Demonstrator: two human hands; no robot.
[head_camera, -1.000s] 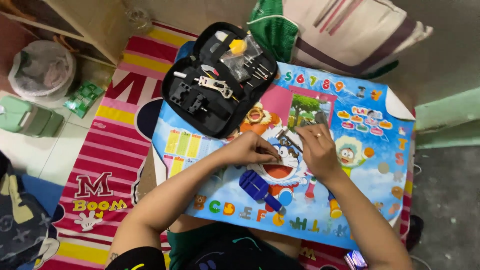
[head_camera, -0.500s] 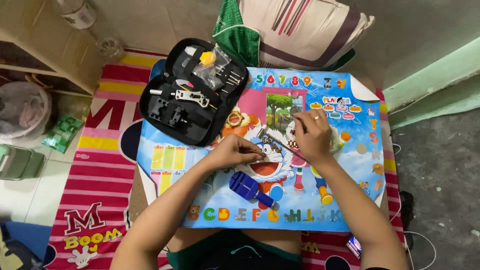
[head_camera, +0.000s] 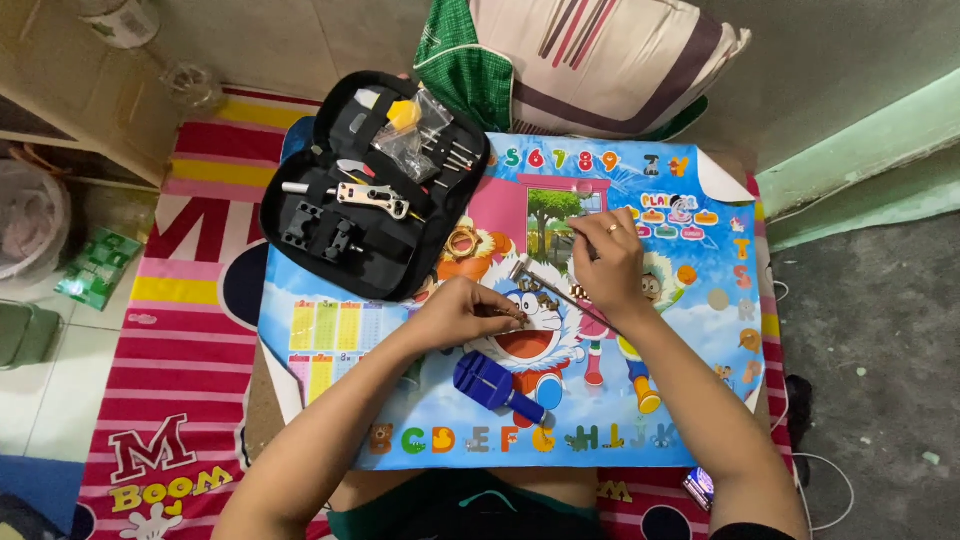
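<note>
My left hand (head_camera: 462, 312) rests on a colourful cartoon poster (head_camera: 330, 340) that covers a small table. Its fingers pinch the end of a small metal link band (head_camera: 540, 298) lying between my hands. My right hand (head_camera: 607, 262), a ring on one finger, grips a thin hammer-like tool (head_camera: 522, 270) whose metal head points at the band. A blue hand tool (head_camera: 492, 386) lies on the poster just in front of my left hand. An open black tool case (head_camera: 370, 190) with several small tools sits at the poster's far left corner.
A striped pillow (head_camera: 600, 60) lies beyond the table. A red striped mat (head_camera: 160, 400) covers the floor to the left, with a plastic bag (head_camera: 30, 220) and green packets (head_camera: 95, 270) beside it. There is grey floor (head_camera: 870, 330) on the right and a phone (head_camera: 700, 486) near my right elbow.
The view has shifted, so the table sits lower in the frame. My hands stay over the poster's middle, and the right hand has drawn slightly away from the left.
</note>
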